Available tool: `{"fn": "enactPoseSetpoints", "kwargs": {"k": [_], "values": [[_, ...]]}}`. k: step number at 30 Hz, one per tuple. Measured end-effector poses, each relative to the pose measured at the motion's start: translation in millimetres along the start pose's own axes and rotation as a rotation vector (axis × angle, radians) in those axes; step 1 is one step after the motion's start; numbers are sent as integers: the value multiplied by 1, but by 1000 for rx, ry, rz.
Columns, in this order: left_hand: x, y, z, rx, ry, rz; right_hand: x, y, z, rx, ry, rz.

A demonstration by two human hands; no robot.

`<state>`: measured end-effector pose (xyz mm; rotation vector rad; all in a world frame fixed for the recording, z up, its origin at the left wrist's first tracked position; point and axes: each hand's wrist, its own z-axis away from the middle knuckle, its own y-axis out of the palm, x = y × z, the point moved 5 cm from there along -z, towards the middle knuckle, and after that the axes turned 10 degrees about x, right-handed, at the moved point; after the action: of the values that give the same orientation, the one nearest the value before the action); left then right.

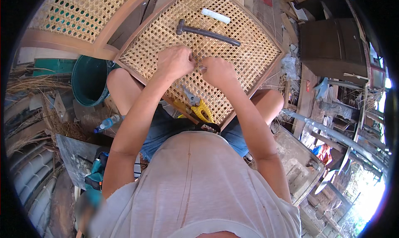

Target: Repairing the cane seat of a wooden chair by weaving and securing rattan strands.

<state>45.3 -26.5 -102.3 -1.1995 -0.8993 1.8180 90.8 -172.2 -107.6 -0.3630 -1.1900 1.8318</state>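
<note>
A square wooden frame with woven cane (253, 51) rests across my lap, tilting diagonally in view. My left hand (174, 61) is closed at the middle of the weave, its fingertips partly hidden. Beside it, my right hand (218, 71) is closed on the cane near a small greyish piece that is too small to name. Above both hands lie a dark hammer (208, 34) and a short white bar (215, 15). Yellow-handled cutters (201, 111) lie on the lower part of the cane, between my forearms.
A second cane-panelled frame (104, 38) is at upper left, over a green bucket (89, 82). A water bottle (108, 123) and teal bag (95, 175) lie left of me. A dark cabinet (332, 46), wooden scraps, pipes and a worn box (295, 163) crowd the right.
</note>
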Motion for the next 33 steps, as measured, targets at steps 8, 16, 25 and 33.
{"fn": "enactPoseSetpoints", "kwargs": {"k": [8,16,25,33], "values": [[9,17,-22,283,79,151,-23,-9,-21,238,-36,-161],[-5,-2,-6,335,-62,-16,-8,-19,4,45,70,55],[-12,26,10,87,-42,83,-155,13,90,-214,259,-1194],[-5,33,13,95,-247,152,-82,55,64,-446,-229,-1546]]}}
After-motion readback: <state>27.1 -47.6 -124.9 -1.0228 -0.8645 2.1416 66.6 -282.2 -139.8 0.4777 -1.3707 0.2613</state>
